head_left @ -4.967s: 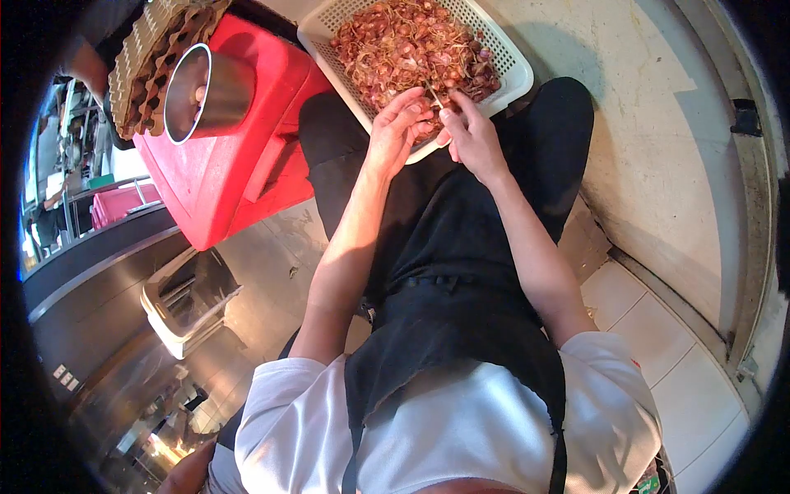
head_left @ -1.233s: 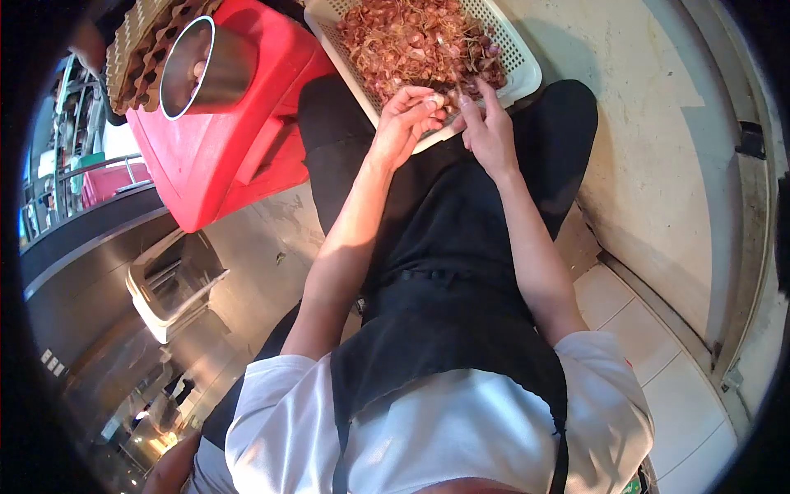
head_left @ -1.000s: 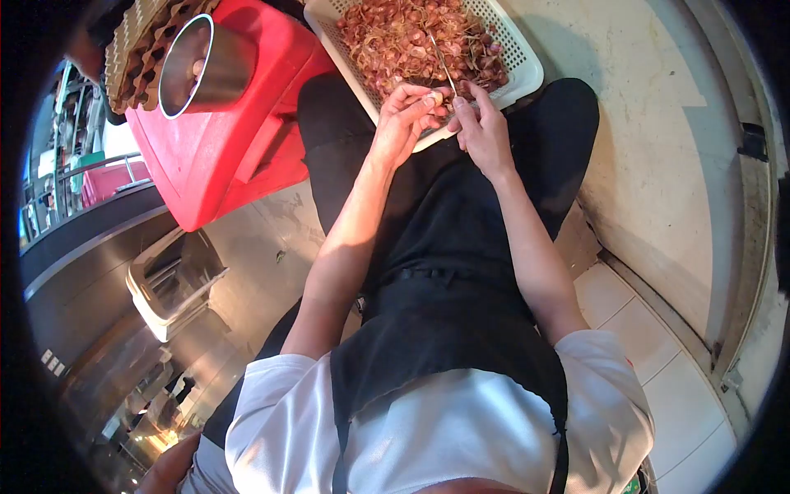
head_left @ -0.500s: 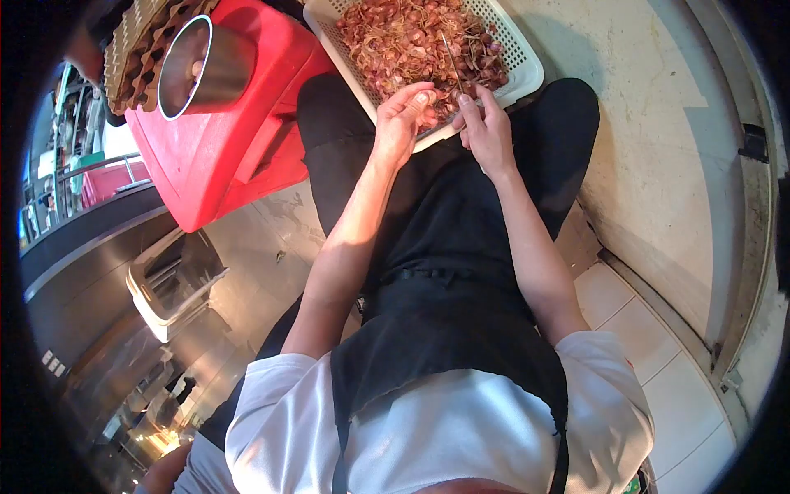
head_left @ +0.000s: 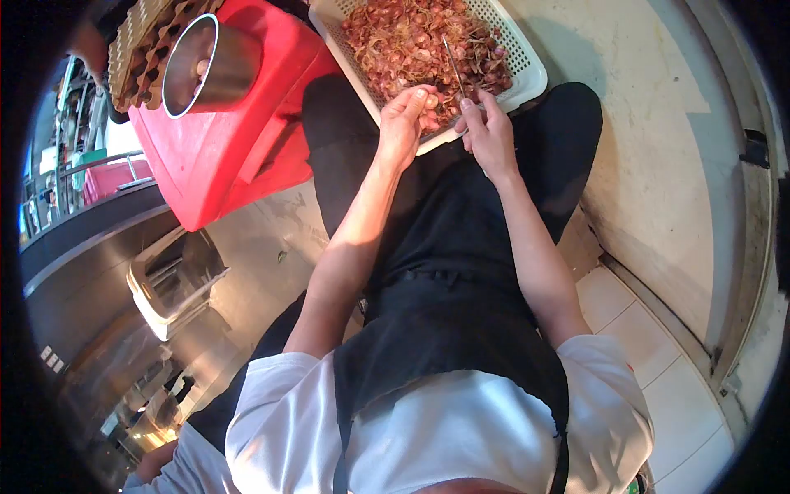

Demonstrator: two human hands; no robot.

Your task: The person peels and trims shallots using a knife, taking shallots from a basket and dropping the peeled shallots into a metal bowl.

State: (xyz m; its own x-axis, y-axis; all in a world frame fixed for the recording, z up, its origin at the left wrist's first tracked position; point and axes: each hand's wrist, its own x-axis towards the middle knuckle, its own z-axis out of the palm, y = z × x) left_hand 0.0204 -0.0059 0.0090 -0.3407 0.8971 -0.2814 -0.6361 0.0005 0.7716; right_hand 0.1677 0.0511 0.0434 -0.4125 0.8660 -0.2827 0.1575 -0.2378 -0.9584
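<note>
A white perforated plastic basket [head_left: 533, 85] rests by my knees, heaped with reddish shallots [head_left: 411, 45] and loose papery skins. Over its near edge, my left hand [head_left: 401, 123] is closed with a small shallot [head_left: 431, 100] between thumb and fingers. Just beside it, my right hand [head_left: 492, 136] grips a small knife [head_left: 452, 64], whose thin blade points away from me over the shallots. The knife's handle is mostly hidden in my fingers. The two hands are a short gap apart.
To the left, a metal pot [head_left: 234, 70] with a few pale round pieces inside stands on a red plastic box [head_left: 193, 165], beside cardboard egg trays [head_left: 152, 49]. Another person's hand [head_left: 90, 51] shows past the trays. A person's sleeve [head_left: 185, 465] is at lower left. A wall [head_left: 642, 165] stands right.
The view has shifted slightly, so the basket and pot sit a little lower and further right. My hands keep the same holds, with the knife blade slightly clear of the shallot.
</note>
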